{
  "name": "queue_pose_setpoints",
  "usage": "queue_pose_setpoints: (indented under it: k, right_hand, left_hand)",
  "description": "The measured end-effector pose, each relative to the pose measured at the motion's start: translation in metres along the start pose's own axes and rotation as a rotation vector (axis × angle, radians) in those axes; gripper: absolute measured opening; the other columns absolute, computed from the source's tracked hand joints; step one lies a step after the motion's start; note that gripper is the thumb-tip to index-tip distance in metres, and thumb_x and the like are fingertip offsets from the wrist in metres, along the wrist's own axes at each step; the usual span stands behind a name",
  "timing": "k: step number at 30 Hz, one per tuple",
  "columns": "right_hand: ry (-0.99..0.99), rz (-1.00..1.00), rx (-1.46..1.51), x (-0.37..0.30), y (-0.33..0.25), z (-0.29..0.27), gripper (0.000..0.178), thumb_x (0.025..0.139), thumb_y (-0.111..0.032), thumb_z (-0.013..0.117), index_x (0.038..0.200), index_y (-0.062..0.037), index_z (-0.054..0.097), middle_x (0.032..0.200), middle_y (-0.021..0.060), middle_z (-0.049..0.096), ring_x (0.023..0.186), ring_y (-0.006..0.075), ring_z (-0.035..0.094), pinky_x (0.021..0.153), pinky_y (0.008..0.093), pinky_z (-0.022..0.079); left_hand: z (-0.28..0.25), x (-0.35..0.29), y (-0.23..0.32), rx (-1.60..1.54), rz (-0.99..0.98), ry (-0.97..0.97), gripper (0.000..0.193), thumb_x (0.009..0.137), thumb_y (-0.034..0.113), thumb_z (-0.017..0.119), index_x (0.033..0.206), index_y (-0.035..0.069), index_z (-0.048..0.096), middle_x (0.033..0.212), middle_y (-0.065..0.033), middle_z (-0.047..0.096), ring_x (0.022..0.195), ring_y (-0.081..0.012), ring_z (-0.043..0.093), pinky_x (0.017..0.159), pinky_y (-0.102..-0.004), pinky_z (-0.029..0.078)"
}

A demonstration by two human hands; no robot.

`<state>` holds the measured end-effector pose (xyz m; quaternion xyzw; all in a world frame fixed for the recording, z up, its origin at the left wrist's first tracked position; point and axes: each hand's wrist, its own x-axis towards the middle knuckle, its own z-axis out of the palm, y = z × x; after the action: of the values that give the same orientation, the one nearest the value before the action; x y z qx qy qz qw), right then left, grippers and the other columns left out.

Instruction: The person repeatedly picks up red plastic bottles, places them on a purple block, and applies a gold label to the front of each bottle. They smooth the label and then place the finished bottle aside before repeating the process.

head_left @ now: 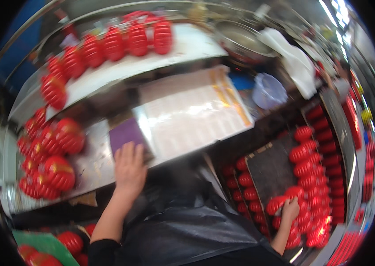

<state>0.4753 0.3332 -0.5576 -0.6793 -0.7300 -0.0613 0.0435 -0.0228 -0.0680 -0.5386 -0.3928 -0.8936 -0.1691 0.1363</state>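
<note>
My left hand [130,166] lies flat with its fingers stretched out, on the near edge of a purple pad [126,134] on the bench. Down at the right, my right hand [290,209] is closed on a glossy red ribbed lantern-shaped piece [276,205]. It is over a dark board [272,170] whose right side carries several rows of similar red pieces [303,167]. A heap of red ribbed pieces [58,173], some with gold marks, sits on the bench left of my left hand.
A white sheet [183,111] with yellow tape covers the bench middle. Several red pieces [114,43] line a raised white shelf [187,44]. A pale bucket [269,91] and metal basin [245,37] stand at the back right. Another person [341,82] is at far right.
</note>
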Motion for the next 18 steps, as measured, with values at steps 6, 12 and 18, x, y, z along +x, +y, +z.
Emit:
queue_pose_setpoints:
  k: [6, 12, 18]
  right_hand:
    - [-0.086, -0.605, 0.69, 0.01, -0.161, -0.099, 0.015, 0.093, -0.007, 0.069, 0.087, 0.0006, 0.057, 0.067, 0.0107, 0.06, 0.061, 0.0169, 0.06, 0.059, 0.0333, 0.048]
    - [-0.367, -1.344, 0.84, -0.025, -0.372, -0.219, 0.015, 0.085, -0.01, 0.075, 0.082, 0.0002, 0.064, 0.062, 0.0043, 0.058, 0.056, 0.0115, 0.055, 0.056, 0.0286, 0.045]
    - [-0.95, -1.717, 0.925, -0.073, -0.565, -0.253, 0.02, 0.092, -0.019, 0.07, 0.095, 0.0003, 0.068, 0.082, 0.0025, 0.066, 0.079, 0.0101, 0.06, 0.072, 0.0282, 0.051]
  left_hand:
    - [-0.026, 0.021, -0.002, -0.212, -0.01, 0.072, 0.08, 0.082, 0.026, 0.084, 0.149, 0.001, 0.048, 0.143, -0.0239, 0.057, 0.134, -0.0435, 0.053, 0.116, -0.0537, 0.038]
    - [-0.073, 0.058, 0.002, -0.729, 0.112, -0.051, 0.092, 0.079, 0.037, 0.089, 0.153, 0.004, 0.045, 0.144, -0.0252, 0.056, 0.133, -0.046, 0.054, 0.113, -0.0496, 0.044]
    - [-0.086, 0.074, -0.033, -0.93, -0.101, 0.013, 0.119, 0.064, 0.033, 0.1, 0.16, 0.004, 0.035, 0.155, -0.0159, 0.047, 0.143, -0.0279, 0.047, 0.12, -0.0414, 0.039]
